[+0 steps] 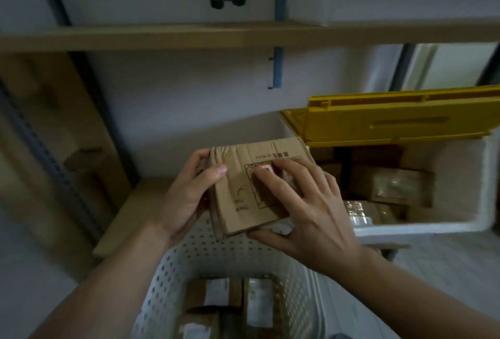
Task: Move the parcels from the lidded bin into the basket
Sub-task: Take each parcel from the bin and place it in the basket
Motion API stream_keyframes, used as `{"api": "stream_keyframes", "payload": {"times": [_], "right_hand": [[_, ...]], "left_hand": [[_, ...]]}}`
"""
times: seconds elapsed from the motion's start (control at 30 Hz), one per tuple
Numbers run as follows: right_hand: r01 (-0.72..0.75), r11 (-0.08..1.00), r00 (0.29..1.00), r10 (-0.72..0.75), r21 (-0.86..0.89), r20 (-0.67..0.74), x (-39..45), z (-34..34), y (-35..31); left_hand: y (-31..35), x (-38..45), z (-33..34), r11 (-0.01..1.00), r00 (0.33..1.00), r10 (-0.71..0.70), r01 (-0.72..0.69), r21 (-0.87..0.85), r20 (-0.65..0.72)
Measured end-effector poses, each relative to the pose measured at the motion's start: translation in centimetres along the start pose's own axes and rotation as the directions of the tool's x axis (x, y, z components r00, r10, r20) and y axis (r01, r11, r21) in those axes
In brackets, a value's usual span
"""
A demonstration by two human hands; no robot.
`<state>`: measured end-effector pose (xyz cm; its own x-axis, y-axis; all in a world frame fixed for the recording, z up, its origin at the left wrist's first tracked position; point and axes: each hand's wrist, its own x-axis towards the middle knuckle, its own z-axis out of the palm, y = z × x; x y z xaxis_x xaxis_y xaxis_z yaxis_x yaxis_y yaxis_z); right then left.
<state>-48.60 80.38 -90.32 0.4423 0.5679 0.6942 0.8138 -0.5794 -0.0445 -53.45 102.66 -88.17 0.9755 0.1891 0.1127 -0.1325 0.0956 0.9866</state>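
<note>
I see a brown cardboard parcel (254,184) held in the air between both hands, above the far rim of the white perforated basket (230,255) and to the left of the white bin (457,219). My left hand (186,198) grips the parcel's left edge, thumb curled over the top face and the fingers wrapped round behind it. My right hand (305,211) lies over the printed top face with its fingers fanned out, while the thumb hooks under the near edge, so the box is clamped between thumb and fingers. The basket sits low and near me, and I can make out several parcels in its bottom (230,309), some bearing pale labels. The bin stands to the right on a low wooden shelf (127,211), its yellow lid (389,117) tipped up and open behind it. More brown parcels (389,184) are packed inside the bin, some wrapped in shiny tape. A wooden shelf board (189,37) runs overhead.
</note>
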Motion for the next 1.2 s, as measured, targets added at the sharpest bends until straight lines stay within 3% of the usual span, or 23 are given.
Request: {"api": "stream_keyframes", "payload": {"times": [0.13, 0.27, 0.33, 0.4, 0.47, 0.53, 0.67, 1.0, 1.2], "right_hand": [[-0.041, 0.988, 0.997, 0.031, 0.151, 0.065, 2.5, 2.0, -0.5], [-0.22, 0.903, 0.975, 0.196, 0.369, 0.101, 4.4, 4.6, -0.9], [-0.37, 0.717, 0.927, 0.324, 0.59, 0.188, 5.2, 5.8, -1.1], [-0.524, 0.369, 0.832, 0.414, 0.768, 0.369, 6.1, 6.6, -1.3], [-0.603, 0.07, 0.739, 0.422, 0.795, 0.524, 6.7, 7.1, -1.3], [-0.615, -0.033, 0.705, 0.425, 0.788, 0.568, 6.8, 7.7, -1.0], [-0.614, -0.076, 0.674, 0.467, 0.786, 0.572, 6.8, 8.4, -0.3], [-0.636, -0.055, 0.635, 0.53, 0.77, 0.562, 6.7, 9.1, 1.0], [-0.604, -0.069, 0.633, 0.564, 0.794, 0.531, 6.7, 8.7, 1.4]], "left_hand": [[-0.4, 0.1, -3.8, 0.995, 0.991, 0.016, -0.029, -0.097, -0.134], [-0.9, 0.7, -6.4, 0.984, 0.952, 0.009, -0.064, -0.168, -0.307], [-1.1, 1.0, -7.4, 0.977, 0.941, -0.028, -0.046, -0.208, -0.336], [-1.2, 1.3, -7.8, 0.973, 0.943, -0.052, -0.026, -0.231, -0.328], [-1.5, 1.7, -8.0, 0.976, 0.939, -0.059, -0.017, -0.218, -0.338], [-1.9, 2.0, -7.9, 0.977, 0.934, -0.066, -0.012, -0.215, -0.351], [-2.8, 2.8, -7.6, 0.985, 0.913, -0.04, -0.033, -0.172, -0.405], [-3.2, 3.9, -6.3, 0.998, 0.896, 0.06, -0.051, 0.032, -0.439], [-3.6, 4.1, -5.6, 0.944, 0.884, 0.182, -0.033, 0.33, -0.431]]}}
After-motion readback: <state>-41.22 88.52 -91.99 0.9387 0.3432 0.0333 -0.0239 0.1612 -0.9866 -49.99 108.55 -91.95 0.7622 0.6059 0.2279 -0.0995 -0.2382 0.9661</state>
